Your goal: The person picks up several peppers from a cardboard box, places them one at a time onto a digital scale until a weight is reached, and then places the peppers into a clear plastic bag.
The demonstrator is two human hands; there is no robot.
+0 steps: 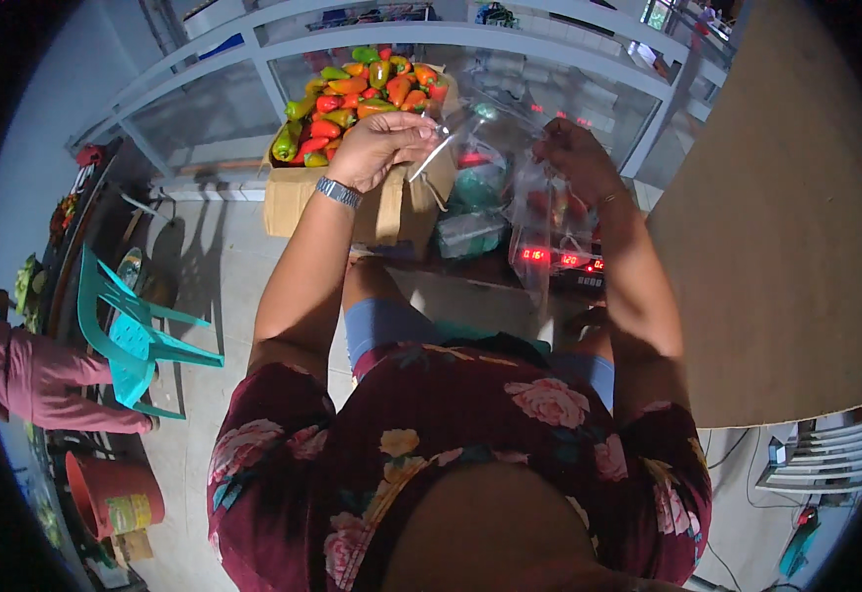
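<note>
A clear plastic bag (527,202) hangs between my two hands, partly over the scale. My left hand (383,148), with a metal watch on its wrist, is closed in a pinch on one side of the bag, near a pale strip of its edge. On the opposite side, my right hand (577,163) grips the plastic with bent fingers. Reddish shapes show through or behind the bag below the right hand; I cannot tell which. Beneath it stands a digital scale (561,262) with a lit red display. Red, orange and green peppers (360,99) fill a cardboard box (298,202) by my left forearm.
Green and clear plastic packs (470,235) lie between box and scale. Behind runs a pale metal railing (470,36). At left are a teal plastic chair (135,335), a red bucket (115,493) and a person in pink trousers (51,380). A large brown board (776,227) stands right.
</note>
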